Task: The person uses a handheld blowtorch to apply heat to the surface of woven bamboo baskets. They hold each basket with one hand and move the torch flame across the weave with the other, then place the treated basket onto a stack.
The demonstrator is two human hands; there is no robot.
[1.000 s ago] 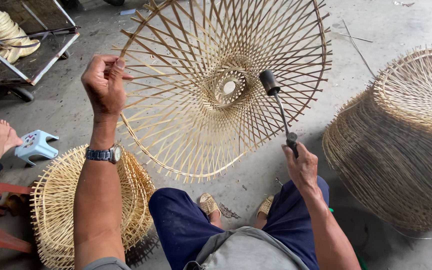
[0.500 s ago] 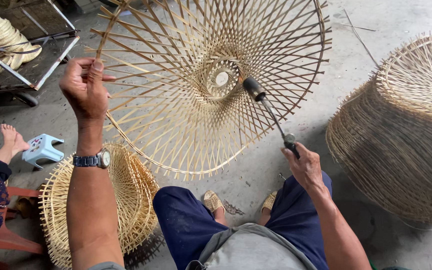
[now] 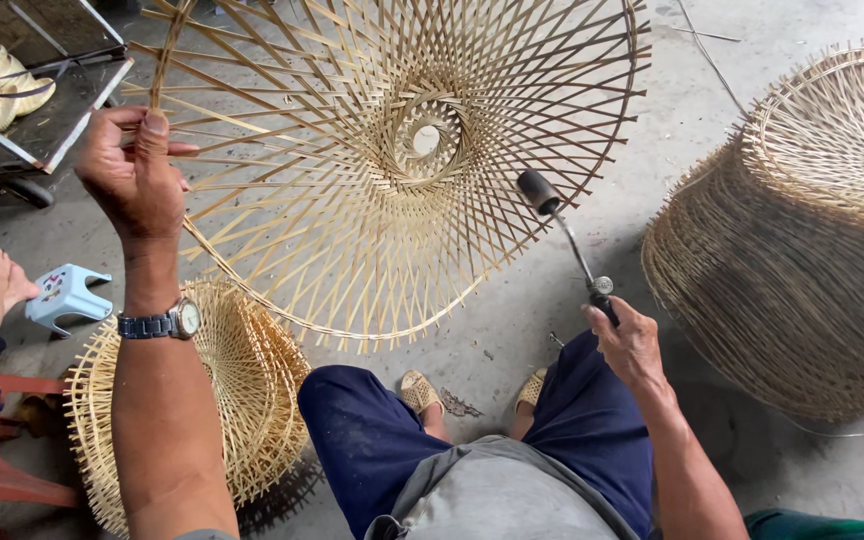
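**Open bamboo frame held aloft beside a torch-like tool**

A large woven bamboo frame (image 3: 402,160) is held up over the concrete floor (image 3: 552,300) in front of the seated person's knees. The left hand (image 3: 137,175) is closed on a loose strip at the frame's rim, pinched between thumb and fingers. The right hand (image 3: 627,340) is wrapped shut around the grip of a thin metal wand (image 3: 564,235) whose dark nozzle sits just beside the lower weave; whether it touches cannot be told.

Several risks are judged likely. The frame is carried by one pinched strip only — a slip or a snapped splint could drop it onto the feet. If the nozzle is hot, thin splints could be scorched where it is held too near. Free strip ends could be caught on the wand.

The frame is seen as a shallow dome of pale crossed splints — spiralling from a small round centre ring, wide gaps, ends bristling past the rim. Similar frames (image 3: 802,250) are stacked at the right, and another (image 3: 242,400) lies under the left forearm.
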